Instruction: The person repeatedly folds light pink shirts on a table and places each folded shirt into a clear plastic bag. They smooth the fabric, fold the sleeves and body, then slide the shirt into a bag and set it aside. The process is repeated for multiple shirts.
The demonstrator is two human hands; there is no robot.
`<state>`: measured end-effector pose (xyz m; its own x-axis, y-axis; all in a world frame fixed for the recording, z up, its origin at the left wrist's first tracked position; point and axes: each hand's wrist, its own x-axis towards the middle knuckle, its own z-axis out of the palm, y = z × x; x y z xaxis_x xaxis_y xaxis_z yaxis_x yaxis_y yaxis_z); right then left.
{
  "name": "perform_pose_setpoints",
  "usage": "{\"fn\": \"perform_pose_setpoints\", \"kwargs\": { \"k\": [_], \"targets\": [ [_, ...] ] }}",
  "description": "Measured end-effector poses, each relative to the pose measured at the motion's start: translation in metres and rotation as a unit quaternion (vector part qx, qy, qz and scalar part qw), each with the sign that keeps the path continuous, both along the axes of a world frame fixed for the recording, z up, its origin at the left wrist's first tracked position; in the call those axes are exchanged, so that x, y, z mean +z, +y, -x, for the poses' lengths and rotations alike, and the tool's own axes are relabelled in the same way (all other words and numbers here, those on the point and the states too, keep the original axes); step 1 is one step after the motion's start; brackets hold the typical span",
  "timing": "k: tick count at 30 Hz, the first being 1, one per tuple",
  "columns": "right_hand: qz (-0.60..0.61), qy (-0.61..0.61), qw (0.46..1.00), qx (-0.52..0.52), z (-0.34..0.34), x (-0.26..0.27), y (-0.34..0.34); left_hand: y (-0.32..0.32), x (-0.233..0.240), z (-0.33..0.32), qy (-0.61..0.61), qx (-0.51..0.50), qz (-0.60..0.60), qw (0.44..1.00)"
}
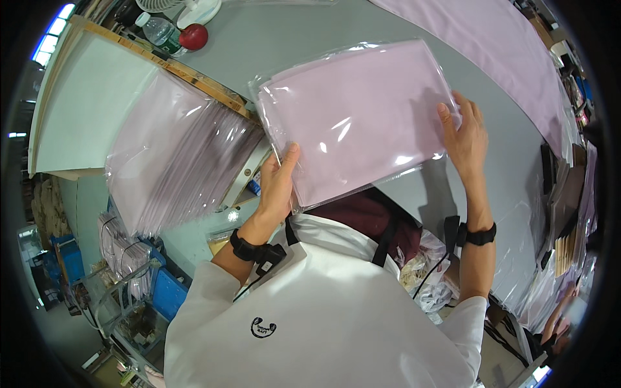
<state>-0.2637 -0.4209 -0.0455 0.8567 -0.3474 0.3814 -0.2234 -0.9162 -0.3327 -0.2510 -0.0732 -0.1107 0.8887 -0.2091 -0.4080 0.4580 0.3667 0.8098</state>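
Note:
Between my two hands is a clear plastic bag with folded pink fabric (359, 116) inside, tilted above the grey table (301, 34). My left hand (279, 186) grips its lower left corner, thumb on top. At the right edge, my right hand (465, 133) pinches the bag between thumb and fingers. Left of it, a thick stack of similar bagged pink pieces (189, 150) lies fanned out along a wooden-edged white board (92, 106).
A plastic water bottle (162, 34), a red apple (194, 37) and a small white fan (199, 12) stand at the back left. Pink fabric (495, 53) covers the far right of the table. Blue crates (167, 293) and a metal cart (121, 291) stand lower left. Another person's arm (558, 313) shows lower right.

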Motion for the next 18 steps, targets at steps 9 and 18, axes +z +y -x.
{"fn": "perform_pose_setpoints", "kwargs": {
  "k": [9,18],
  "targets": [
    [0.001,0.083,0.995,-0.051,0.01,-0.03,-0.012,0.028,0.01,-0.023,-0.082,-0.03,-0.143,0.986],
    [-0.168,0.018,0.985,-0.036,-0.021,-0.006,0.001,0.054,0.02,-0.036,-0.092,-0.082,-0.165,0.979]
  ]
}}
